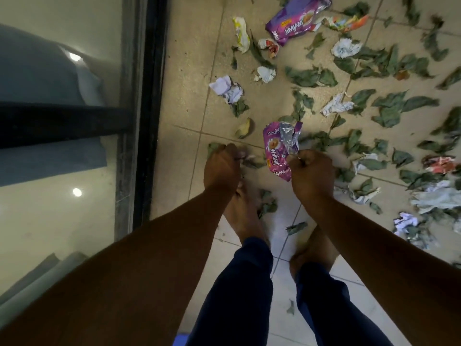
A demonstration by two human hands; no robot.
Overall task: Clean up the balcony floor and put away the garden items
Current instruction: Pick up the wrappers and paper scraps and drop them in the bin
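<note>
Litter lies all over the beige speckled floor tiles (pixel 189 78) of the balcony: dry, curled green leaves (pixel 389 108), crumpled white paper balls (pixel 227 89) and shiny foil wrappers. In the head view, the right hand (pixel 311 171) is curled into a fist and pinches a small purple wrapper (pixel 280 152) by its torn silver edge; the wrapper is wrinkled and glossy, and it hangs just above the floor. The left hand (pixel 220 166) is also curled, with its fingers closed on some small leaf pieces (pixel 215 147) at floor level; what exactly it holds I cannot tell. A bigger purple wrapper (pixel 296 18) of the same kind lies flat farther away, near a yellow-white crumpled wrapper (pixel 240 33) and a red-white one (pixel 270 47). Two bare feet (pixel 243 216) stand on the tiles between scattered leaves, below dark blue trouser legs (pixel 239 290). On the left side, a black door frame (pixel 152 96) with smooth reflecting glass (pixel 62 58) borders the floor.
</note>
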